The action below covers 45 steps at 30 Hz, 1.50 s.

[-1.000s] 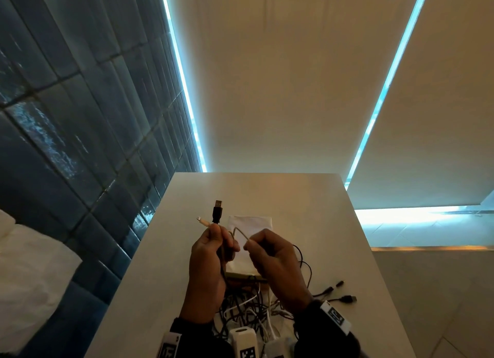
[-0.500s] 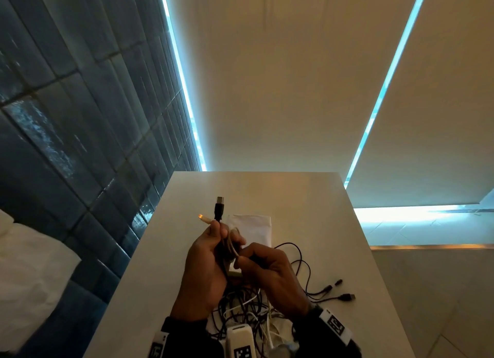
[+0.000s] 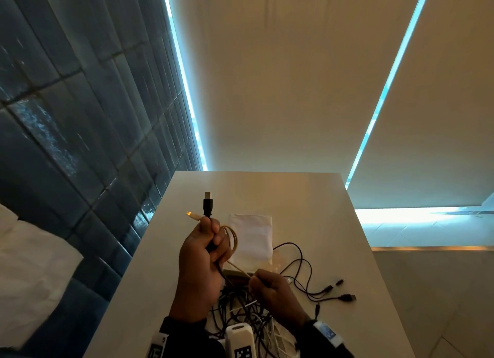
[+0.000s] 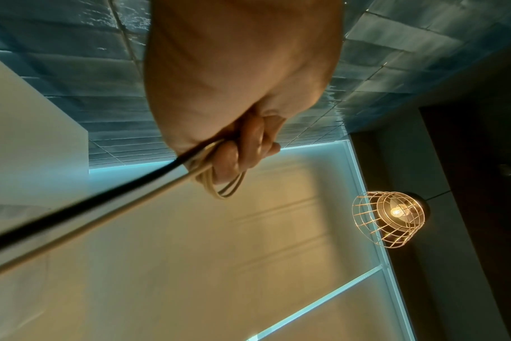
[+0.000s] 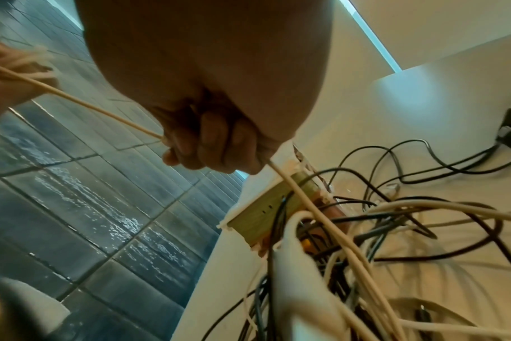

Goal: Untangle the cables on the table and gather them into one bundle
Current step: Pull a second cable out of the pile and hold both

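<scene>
While a tangle of cables [image 3: 240,312] lies heaped on the pale table [image 3: 307,197] near the person's body, the left hand [image 3: 199,264] is raised above it, fingers curled tight round a black cable [image 3: 208,205] whose plug stands upright out of the fist, and round a beige cable [image 3: 232,237] coiled in loops beside the knuckles. That cable's lit tip [image 3: 189,213] pokes out to the left. From the fist the beige cable runs taut down to the right hand [image 3: 275,296], whose fingers [image 5: 207,143] are closed on it; past the hand it drops into the heap. A white pouch [image 3: 251,237] lies flat on the table beyond the hands. Thin black leads [image 3: 302,264] with small plugs trail to the right.
</scene>
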Each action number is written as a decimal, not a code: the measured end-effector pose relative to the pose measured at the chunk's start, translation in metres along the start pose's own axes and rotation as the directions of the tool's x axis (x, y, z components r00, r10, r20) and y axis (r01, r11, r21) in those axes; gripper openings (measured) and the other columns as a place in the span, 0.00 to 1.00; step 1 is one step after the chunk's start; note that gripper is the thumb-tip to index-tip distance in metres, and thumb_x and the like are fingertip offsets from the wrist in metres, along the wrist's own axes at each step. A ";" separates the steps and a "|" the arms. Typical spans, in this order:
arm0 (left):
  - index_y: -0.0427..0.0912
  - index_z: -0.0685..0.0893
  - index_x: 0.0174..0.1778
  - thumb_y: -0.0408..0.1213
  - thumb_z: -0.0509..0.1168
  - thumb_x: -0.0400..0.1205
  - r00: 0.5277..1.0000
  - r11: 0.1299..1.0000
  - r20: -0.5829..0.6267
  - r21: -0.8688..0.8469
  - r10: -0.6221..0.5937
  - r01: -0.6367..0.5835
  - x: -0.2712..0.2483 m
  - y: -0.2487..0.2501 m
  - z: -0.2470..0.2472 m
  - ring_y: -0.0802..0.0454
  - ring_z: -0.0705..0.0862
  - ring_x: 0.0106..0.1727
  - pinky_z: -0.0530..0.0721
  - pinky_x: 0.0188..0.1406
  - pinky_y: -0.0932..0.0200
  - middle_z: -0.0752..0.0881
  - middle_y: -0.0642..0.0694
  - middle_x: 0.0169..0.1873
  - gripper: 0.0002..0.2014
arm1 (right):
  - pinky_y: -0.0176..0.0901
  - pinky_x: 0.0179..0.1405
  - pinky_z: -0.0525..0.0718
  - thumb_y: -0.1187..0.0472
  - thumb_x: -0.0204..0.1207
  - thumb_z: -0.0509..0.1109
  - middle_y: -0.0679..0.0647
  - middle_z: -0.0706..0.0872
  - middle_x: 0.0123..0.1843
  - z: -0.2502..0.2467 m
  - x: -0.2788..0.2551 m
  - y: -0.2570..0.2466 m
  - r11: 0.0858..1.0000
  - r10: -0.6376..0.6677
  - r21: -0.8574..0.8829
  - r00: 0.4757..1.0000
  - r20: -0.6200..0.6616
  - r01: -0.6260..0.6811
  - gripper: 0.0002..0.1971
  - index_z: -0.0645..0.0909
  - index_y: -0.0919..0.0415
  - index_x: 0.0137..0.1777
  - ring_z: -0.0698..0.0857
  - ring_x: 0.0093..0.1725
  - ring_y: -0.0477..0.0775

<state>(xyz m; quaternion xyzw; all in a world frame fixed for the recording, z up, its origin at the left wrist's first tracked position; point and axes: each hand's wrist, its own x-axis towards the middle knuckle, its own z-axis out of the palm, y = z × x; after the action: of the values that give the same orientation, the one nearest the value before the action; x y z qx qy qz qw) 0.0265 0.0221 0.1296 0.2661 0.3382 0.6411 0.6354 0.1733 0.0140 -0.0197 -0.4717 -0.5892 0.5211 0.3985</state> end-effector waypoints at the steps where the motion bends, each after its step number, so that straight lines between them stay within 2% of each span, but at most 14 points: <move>1: 0.40 0.72 0.33 0.42 0.56 0.81 1.000 1.000 -0.002 0.010 -0.002 0.002 -0.001 0.000 0.000 0.60 0.60 0.18 0.56 0.18 0.63 0.67 0.50 0.22 0.13 | 0.31 0.29 0.70 0.62 0.82 0.64 0.42 0.78 0.25 0.000 0.000 0.002 1.000 0.010 -0.004 1.000 0.000 -0.010 0.17 0.76 0.50 0.30 0.72 0.26 0.37; 5: 0.39 0.72 0.33 0.43 0.57 0.79 1.000 0.999 -0.006 0.034 -0.007 0.007 -0.002 0.002 0.001 0.60 0.59 0.18 0.57 0.18 0.64 0.67 0.50 0.22 0.12 | 0.35 0.29 0.71 0.64 0.82 0.63 0.41 0.81 0.25 0.001 0.002 0.011 0.997 0.065 -0.028 0.998 0.010 -0.065 0.19 0.79 0.49 0.30 0.73 0.27 0.39; 8: 0.39 0.72 0.33 0.44 0.57 0.78 1.000 0.999 -0.001 0.045 -0.018 0.018 -0.004 0.005 0.001 0.59 0.59 0.18 0.56 0.18 0.63 0.67 0.50 0.21 0.13 | 0.37 0.29 0.71 0.61 0.81 0.64 0.41 0.78 0.24 -0.001 0.001 0.025 0.986 0.122 -0.113 0.992 -0.002 -0.122 0.19 0.80 0.44 0.29 0.73 0.27 0.40; 13: 0.38 0.71 0.34 0.42 0.52 0.85 0.999 0.988 -0.024 0.149 -0.047 0.050 -0.003 0.003 0.001 0.59 0.57 0.17 0.53 0.17 0.63 0.66 0.50 0.20 0.15 | 0.39 0.30 0.72 0.62 0.81 0.65 0.44 0.79 0.24 -0.005 0.004 0.025 0.968 0.154 -0.196 0.987 -0.041 -0.160 0.17 0.79 0.49 0.29 0.74 0.26 0.40; 18: 0.39 0.71 0.34 0.40 0.49 0.89 0.996 0.969 -0.092 0.246 -0.015 0.037 0.000 0.001 -0.002 0.59 0.57 0.17 0.54 0.15 0.65 0.66 0.50 0.20 0.18 | 0.32 0.28 0.76 0.63 0.79 0.68 0.50 0.81 0.30 -0.012 0.017 -0.006 0.987 0.137 -0.056 0.973 -0.186 -0.149 0.11 0.83 0.65 0.36 0.78 0.28 0.41; 21: 0.40 0.72 0.33 0.39 0.49 0.89 0.991 0.949 -0.135 0.314 0.002 0.041 0.002 -0.003 -0.004 0.58 0.59 0.18 0.56 0.17 0.63 0.68 0.48 0.22 0.18 | 0.39 0.28 0.76 0.64 0.77 0.70 0.48 0.79 0.28 -0.014 0.025 -0.037 0.994 0.103 0.049 0.974 -0.201 -0.095 0.08 0.82 0.67 0.38 0.77 0.27 0.45; 25: 0.39 0.74 0.34 0.40 0.50 0.89 0.980 0.922 -0.197 0.376 -0.014 0.089 0.004 -0.009 -0.008 0.51 0.71 0.26 0.66 0.28 0.57 0.78 0.45 0.25 0.19 | 0.34 0.27 0.71 0.65 0.79 0.69 0.49 0.76 0.26 -0.014 0.029 -0.078 0.993 -0.036 0.107 0.981 -0.192 0.057 0.08 0.81 0.69 0.40 0.72 0.25 0.44; 29: 0.39 0.76 0.36 0.40 0.51 0.89 0.967 0.914 -0.245 0.370 -0.074 0.164 0.003 -0.011 -0.007 0.45 0.83 0.38 0.75 0.40 0.53 0.88 0.40 0.37 0.17 | 0.31 0.24 0.71 0.67 0.81 0.67 0.49 0.74 0.25 -0.009 0.023 -0.105 0.968 -0.140 0.192 0.982 -0.125 0.163 0.08 0.80 0.72 0.42 0.71 0.24 0.43; 32: 0.39 0.76 0.35 0.40 0.51 0.89 0.968 0.951 -0.226 0.258 -0.109 0.167 0.003 -0.010 -0.005 0.46 0.84 0.39 0.77 0.43 0.52 0.90 0.43 0.33 0.18 | 0.32 0.25 0.70 0.66 0.81 0.67 0.49 0.74 0.25 -0.006 0.020 -0.108 0.949 -0.174 0.255 0.982 -0.074 0.187 0.08 0.81 0.69 0.42 0.70 0.25 0.44; 35: 0.39 0.75 0.34 0.41 0.51 0.88 0.974 0.984 -0.181 0.085 -0.140 0.157 0.006 -0.009 -0.008 0.43 0.87 0.45 0.81 0.49 0.50 0.90 0.38 0.39 0.18 | 0.31 0.26 0.72 0.67 0.81 0.67 0.46 0.74 0.24 -0.010 0.018 -0.102 0.946 -0.148 0.291 0.989 -0.009 0.144 0.08 0.82 0.66 0.40 0.71 0.24 0.43; 38: 0.40 0.75 0.35 0.43 0.51 0.88 0.979 0.986 -0.112 -0.007 -0.168 0.168 0.006 -0.008 -0.009 0.44 0.89 0.43 0.86 0.44 0.52 0.88 0.38 0.39 0.18 | 0.31 0.29 0.77 0.70 0.79 0.67 0.48 0.79 0.27 -0.009 0.013 -0.096 0.945 -0.090 0.322 0.993 0.082 0.059 0.08 0.82 0.67 0.39 0.77 0.27 0.43; 40: 0.40 0.74 0.35 0.43 0.51 0.87 0.979 0.980 -0.075 -0.075 -0.187 0.182 0.006 -0.007 -0.007 0.47 0.87 0.37 0.87 0.38 0.55 0.86 0.39 0.36 0.18 | 0.37 0.35 0.79 0.66 0.77 0.70 0.51 0.83 0.31 -0.008 0.011 -0.091 0.942 -0.053 0.336 0.990 0.130 0.006 0.06 0.84 0.64 0.38 0.81 0.33 0.49; 43: 0.41 0.73 0.34 0.43 0.53 0.86 0.985 0.985 -0.063 -0.067 -0.161 0.157 0.007 -0.008 -0.004 0.52 0.77 0.26 0.79 0.27 0.60 0.81 0.42 0.33 0.16 | 0.46 0.43 0.80 0.59 0.75 0.71 0.60 0.84 0.37 -0.009 0.012 -0.082 0.947 -0.003 0.316 0.985 0.170 -0.052 0.07 0.86 0.62 0.40 0.81 0.40 0.58; 45: 0.41 0.73 0.34 0.43 0.55 0.82 0.992 0.993 -0.055 -0.047 -0.113 0.110 0.007 -0.008 -0.002 0.54 0.70 0.22 0.73 0.24 0.61 0.79 0.44 0.30 0.14 | 0.38 0.38 0.79 0.55 0.77 0.70 0.58 0.83 0.35 -0.010 0.011 -0.075 0.967 -0.004 0.252 0.984 0.181 -0.043 0.10 0.87 0.58 0.38 0.81 0.35 0.51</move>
<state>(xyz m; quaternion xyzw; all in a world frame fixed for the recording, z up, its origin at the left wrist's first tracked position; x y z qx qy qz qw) 0.0299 0.0288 0.1212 0.2139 0.3566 0.6193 0.6660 0.1696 0.0263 0.0556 -0.3734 -0.5461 0.6369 0.3959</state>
